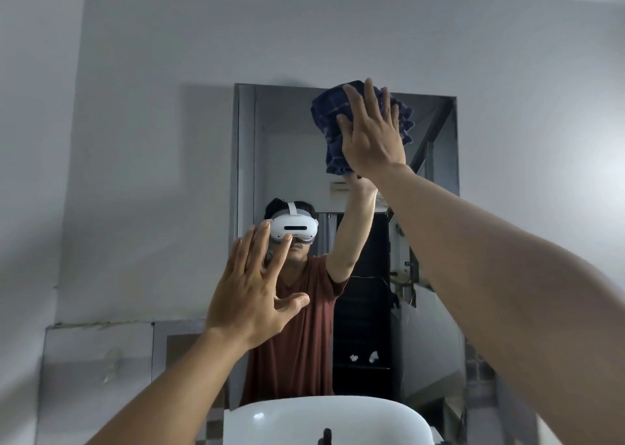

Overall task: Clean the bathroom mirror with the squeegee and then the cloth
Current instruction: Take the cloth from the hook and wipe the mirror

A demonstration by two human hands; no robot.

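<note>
Cloth (338, 133): dark blue checked, bunched, pressed flat against mirror (291, 160) top by right hand (370, 133), fingers spread. Left hand (252, 292): released, empty. Washbasin (321, 417) cut off below.

Bathroom surroundings, non-task items.
White basin (324, 414) sits at the bottom edge with a dark tap (326, 437) at its centre. Grey painted wall (152, 140) shows a cracked ledge line (101, 324) low on the left.

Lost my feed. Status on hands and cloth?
Right hand flat, pressing blue cloth on mirror top. Left hand open, fingers spread, holding nothing. Squeegee not in view. Nothing in the way.
</note>
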